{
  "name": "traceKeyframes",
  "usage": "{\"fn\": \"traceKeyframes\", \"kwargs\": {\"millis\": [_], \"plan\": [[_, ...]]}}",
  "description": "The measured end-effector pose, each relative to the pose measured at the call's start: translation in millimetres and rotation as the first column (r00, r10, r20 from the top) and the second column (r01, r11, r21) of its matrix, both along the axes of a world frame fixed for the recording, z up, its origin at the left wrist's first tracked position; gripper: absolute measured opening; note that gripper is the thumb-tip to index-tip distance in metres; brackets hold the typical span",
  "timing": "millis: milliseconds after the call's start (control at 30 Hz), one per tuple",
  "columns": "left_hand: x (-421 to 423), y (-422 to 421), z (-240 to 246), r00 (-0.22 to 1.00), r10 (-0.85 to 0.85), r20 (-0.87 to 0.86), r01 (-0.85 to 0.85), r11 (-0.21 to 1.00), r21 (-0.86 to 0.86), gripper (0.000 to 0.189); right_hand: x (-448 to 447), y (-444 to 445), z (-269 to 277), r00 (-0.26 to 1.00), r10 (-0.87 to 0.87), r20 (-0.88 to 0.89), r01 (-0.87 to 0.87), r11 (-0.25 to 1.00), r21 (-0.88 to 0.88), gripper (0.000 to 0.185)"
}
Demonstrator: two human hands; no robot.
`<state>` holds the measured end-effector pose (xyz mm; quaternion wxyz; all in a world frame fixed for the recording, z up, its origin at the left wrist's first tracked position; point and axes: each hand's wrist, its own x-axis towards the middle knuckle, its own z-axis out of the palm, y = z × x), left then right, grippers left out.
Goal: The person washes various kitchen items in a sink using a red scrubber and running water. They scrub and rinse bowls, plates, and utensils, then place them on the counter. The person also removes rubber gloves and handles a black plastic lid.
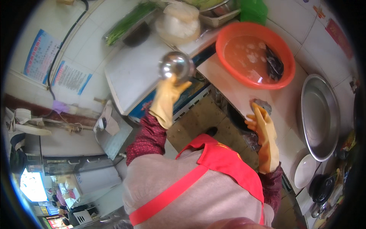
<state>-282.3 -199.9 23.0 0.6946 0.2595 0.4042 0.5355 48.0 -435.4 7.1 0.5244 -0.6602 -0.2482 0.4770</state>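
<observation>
My left hand (166,98), in a yellow rubber glove, grips a shiny stainless steel bowl (175,66) by its near side. The bowl is over the edge of a white lid-like surface (134,68), slightly blurred. My right hand (263,128), gloved the same way, is above the tiled counter with its fingers apart. Its index fingertip meets the edge of a grey scouring pad (264,106); whether it presses on the pad is hard to tell. Beyond stands an orange-red plastic basin (289,71) of cloudy, foamy water, with a dark object (275,64) partly in it.
A large oval metal basin (320,117) and a white plate (305,171) line the counter's right side. Black bowls (323,187) sit farther down. Green vegetables (128,23) and a bagged container (181,23) are at the back. A dark bin (238,116) stands below the counter edge.
</observation>
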Motion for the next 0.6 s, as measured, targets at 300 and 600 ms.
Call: {"fn": "traceKeyframes", "kwargs": {"millis": [300, 600], "plan": [[-175, 165, 7, -0.262, 0.386, -0.884, 0.378, 0.884, 0.274, 0.053, 1, 27, -26, 0.995, -0.097, -0.009, 0.093, 0.976, -0.198, 0.060], [-236, 260, -41, 0.531, 0.264, -0.805, 0.050, 0.939, 0.341, 0.071, -21, 64, -17, 0.994, -0.079, -0.072, 0.068, 0.988, -0.136, 0.059]]}}
